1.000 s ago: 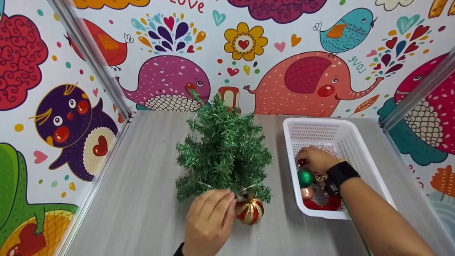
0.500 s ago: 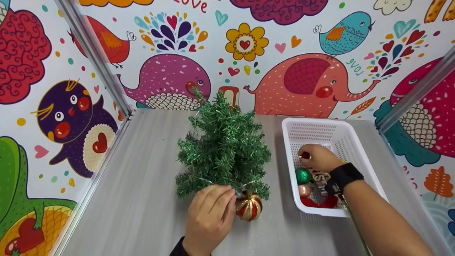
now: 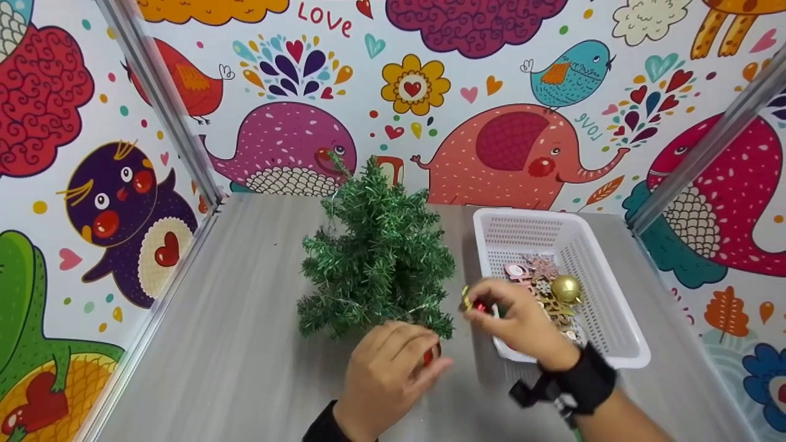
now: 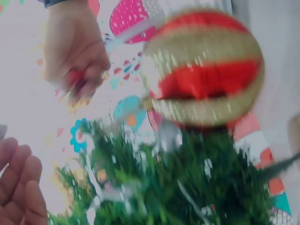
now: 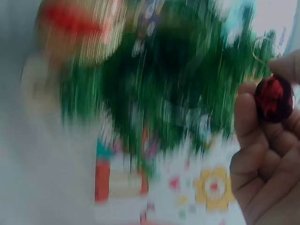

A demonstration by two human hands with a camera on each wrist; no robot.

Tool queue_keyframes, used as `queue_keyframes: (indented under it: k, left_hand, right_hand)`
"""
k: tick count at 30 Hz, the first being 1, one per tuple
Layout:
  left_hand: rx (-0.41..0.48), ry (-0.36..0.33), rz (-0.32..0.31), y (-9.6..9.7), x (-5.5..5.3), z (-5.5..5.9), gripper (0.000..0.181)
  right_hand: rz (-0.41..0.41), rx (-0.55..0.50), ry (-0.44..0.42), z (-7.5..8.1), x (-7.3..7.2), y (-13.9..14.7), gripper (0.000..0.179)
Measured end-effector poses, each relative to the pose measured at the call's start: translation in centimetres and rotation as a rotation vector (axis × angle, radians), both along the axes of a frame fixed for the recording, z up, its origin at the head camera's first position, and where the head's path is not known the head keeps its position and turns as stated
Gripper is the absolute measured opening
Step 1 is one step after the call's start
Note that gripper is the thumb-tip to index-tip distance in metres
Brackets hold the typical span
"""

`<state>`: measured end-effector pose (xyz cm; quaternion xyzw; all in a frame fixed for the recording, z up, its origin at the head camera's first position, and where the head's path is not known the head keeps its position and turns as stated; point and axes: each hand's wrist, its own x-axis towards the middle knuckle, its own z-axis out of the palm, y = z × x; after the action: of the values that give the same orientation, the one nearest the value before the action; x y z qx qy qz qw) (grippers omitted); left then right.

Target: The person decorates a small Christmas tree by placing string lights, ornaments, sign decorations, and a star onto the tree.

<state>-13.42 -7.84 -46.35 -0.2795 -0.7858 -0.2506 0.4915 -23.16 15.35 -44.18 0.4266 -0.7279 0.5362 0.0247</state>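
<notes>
A small green tinsel Christmas tree (image 3: pixel 374 258) stands mid-table. At its lower front hangs a red and gold striped bauble (image 4: pixel 201 70), mostly covered by my left hand (image 3: pixel 393 368) in the head view. In the left wrist view the fingers (image 4: pixel 18 183) of that hand look relaxed, apart from the bauble, with nothing in them. Between the tree and the basket, my right hand (image 3: pixel 519 319) pinches a small shiny red bauble (image 5: pixel 274 99) with a thin gold loop (image 5: pixel 262 51). The right wrist view is blurred around the tree.
A white plastic basket (image 3: pixel 620 301) stands right of the tree. Inside lie a gold ball (image 3: pixel 565 288), a pink glitter snowflake (image 3: pixel 543 266) and several small ornaments. Patterned panels (image 3: pixel 393 73) with metal edge strips (image 3: pixel 166 110) enclose the table (image 3: pixel 245 276).
My right hand has lifted the small red bauble out of the basket and moved left toward the tree. The left hand has shifted right, over the striped bauble, with its thumb spread.
</notes>
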Motion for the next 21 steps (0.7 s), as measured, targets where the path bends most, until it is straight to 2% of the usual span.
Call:
queue_keyframes:
  k: [2,4,6,9,12,15,19,21]
  left_hand:
    - [-0.049,0.005,0.006,0.3,0.0,-0.3,0.043]
    - [-0.087,0.014,0.006,0.4,0.0,-0.6,0.045]
    - [-0.108,0.027,0.001,0.2,0.2,-1.0,0.033]
    - [-0.106,0.037,-0.012,-0.3,0.3,-1.6,0.009]
    - [-0.062,0.006,-0.046,-0.9,0.7,-2.3,0.013]
    - [0.007,-0.027,-0.112,-1.5,1.0,-2.8,0.011]
    - [0.079,-0.063,-0.184,-2.2,1.4,-2.8,0.009]
    - [0.116,-0.117,-0.214,-2.3,1.6,-2.7,0.011]
  right_hand:
    - [0.050,-0.051,-0.018,-0.6,1.3,-1.4,0.020]
    - [0.067,-0.087,-0.036,-1.4,2.4,-2.5,0.022]
    - [0.074,-0.120,-0.039,-2.3,3.3,-3.3,0.023]
    - [0.041,-0.152,-0.041,-3.7,4.3,-4.0,0.023]
    - [-0.013,-0.157,-0.044,-4.9,5.2,-4.2,0.024]
    - [-0.057,-0.147,-0.011,-6.2,5.8,-4.5,0.026]
    - [-0.079,-0.117,0.024,-7.5,6.6,-5.1,0.028]
    - [-0.070,-0.095,0.047,-7.7,7.0,-5.4,0.029]
